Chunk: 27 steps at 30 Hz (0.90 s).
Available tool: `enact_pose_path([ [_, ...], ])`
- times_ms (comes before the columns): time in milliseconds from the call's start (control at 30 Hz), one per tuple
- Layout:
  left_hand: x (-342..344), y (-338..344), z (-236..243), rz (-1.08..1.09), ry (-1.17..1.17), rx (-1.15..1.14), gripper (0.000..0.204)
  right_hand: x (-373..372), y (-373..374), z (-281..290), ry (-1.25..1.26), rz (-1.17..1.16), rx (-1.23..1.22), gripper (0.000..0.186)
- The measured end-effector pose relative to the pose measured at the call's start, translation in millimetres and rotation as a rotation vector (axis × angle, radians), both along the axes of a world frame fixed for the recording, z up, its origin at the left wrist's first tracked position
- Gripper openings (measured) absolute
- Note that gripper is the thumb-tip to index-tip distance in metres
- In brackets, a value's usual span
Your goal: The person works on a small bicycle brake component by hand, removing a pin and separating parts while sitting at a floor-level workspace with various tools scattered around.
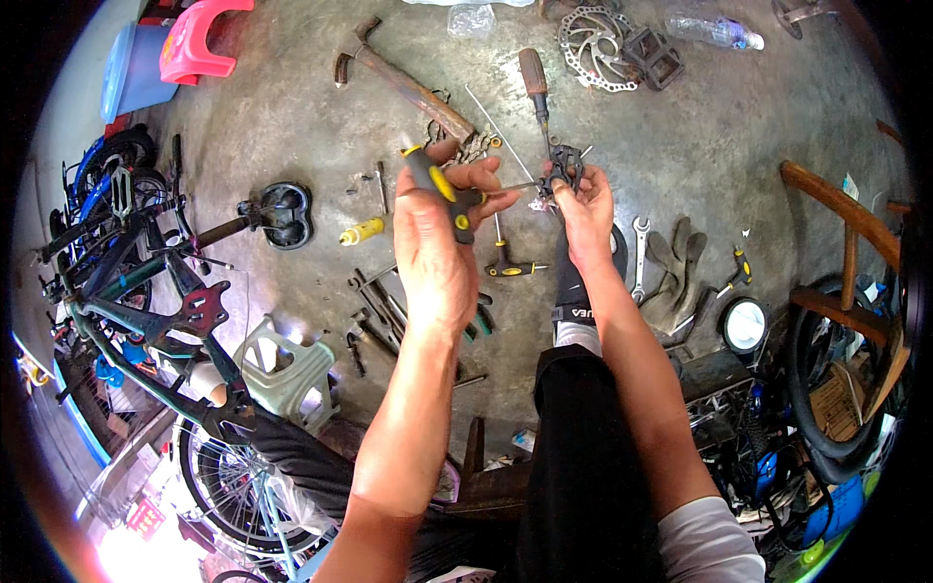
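A yellow-and-black T-handle hex key (434,177) lies across the palm of my left hand (432,248), its fingers curled partly round the handle. Its thin shaft points right and its tip meets a black bicycle part (566,167), which looks like a derailleur. My right hand (589,216) pinches that part between thumb and fingers. Just beyond it, a screwdriver (535,83) with a dark red-brown handle lies on the floor. A second T-handle key (510,268) rests on the concrete between my forearms.
A wooden-handled hammer (413,92), a brake disc (595,49) and a pedal (653,58) lie farther off. Right of my hands are a wrench (640,257) and gloves (675,277). A bike frame (146,321), saddle (284,215) and pale stool (287,369) stand left.
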State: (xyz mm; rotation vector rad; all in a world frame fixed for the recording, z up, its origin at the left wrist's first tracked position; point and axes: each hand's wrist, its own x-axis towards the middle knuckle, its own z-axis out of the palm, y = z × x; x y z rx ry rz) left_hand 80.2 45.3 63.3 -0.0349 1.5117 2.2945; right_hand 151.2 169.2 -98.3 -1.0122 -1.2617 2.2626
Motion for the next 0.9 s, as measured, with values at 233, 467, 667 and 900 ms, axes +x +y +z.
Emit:
enact_pose_path([
  [233,-39.9,-23.5,43.1,-0.34,1.228,-1.196,0.046,3.5,5.3,-10.0,0.004,0.003,-0.013,0.026],
  [467,-18.3,-12.6,16.3,0.064,0.969,-1.177,0.049,-0.3,3.7,-1.6,0.007,-0.011,-0.017,0.027],
  [667,4.0,14.8,-2.5,0.174,0.835,-0.783,0.039,2.2,5.6,-9.8,0.051,-0.01,-0.026,0.025],
  [900,-1.0,16.9,6.9,0.116,-0.058,0.15,0.04,0.8,7.6,-8.2,0.099,-0.039,-0.065,0.026],
])
